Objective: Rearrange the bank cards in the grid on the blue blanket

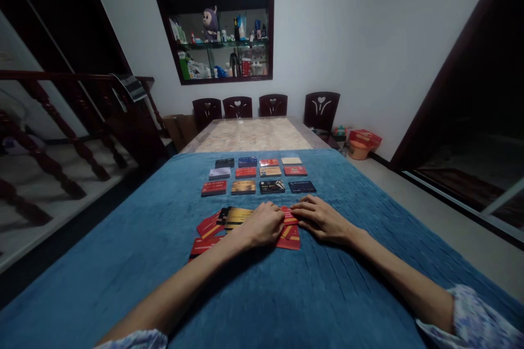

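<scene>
A red card (290,216) lies between my two hands, above a loose spread of other cards on the blue cloth. My left hand (266,222) has its fingers curled down at the card's left edge, with the fingertips partly hidden. From the other side, my right hand (321,219) grips the right edge with bent fingers. More red cards (290,242) show beneath. Gold cards (237,217), a black card (222,216) and red cards (209,224) lie fanned left of my left hand. Another red card (204,245) is partly covered by my left forearm.
Beyond my hands, small card stacks stand in three rows, among them a red stack (214,188), a gold stack (243,187) and a dark blue stack (302,187). The blue cloth (155,229) covers the table's near part. Chairs (322,110) stand around the far end.
</scene>
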### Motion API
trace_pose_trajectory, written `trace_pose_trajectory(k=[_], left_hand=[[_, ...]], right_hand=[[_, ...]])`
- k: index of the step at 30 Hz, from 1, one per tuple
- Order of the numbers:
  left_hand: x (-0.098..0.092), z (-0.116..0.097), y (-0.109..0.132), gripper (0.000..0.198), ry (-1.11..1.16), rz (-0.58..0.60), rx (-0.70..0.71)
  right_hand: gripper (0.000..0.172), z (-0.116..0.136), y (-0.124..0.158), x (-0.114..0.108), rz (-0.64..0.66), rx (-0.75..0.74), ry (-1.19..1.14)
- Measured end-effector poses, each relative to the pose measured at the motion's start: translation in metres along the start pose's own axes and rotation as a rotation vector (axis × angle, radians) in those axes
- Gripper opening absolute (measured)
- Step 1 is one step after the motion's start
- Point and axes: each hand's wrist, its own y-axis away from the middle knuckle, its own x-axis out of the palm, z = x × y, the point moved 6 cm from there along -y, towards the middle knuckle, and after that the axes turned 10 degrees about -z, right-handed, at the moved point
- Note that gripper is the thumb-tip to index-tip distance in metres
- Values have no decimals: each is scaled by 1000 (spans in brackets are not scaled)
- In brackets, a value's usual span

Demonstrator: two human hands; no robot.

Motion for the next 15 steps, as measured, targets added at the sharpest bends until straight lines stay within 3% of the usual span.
trace_pose_trajectory(k=[7, 15], left_hand=[[-9, 4, -3, 29, 42, -32, 17], [-14, 23, -4, 26, 169, -115, -64]], right_hand=[[28, 0, -1, -3, -85, -13, 52], [30, -9, -4, -5, -254, 110, 55]])
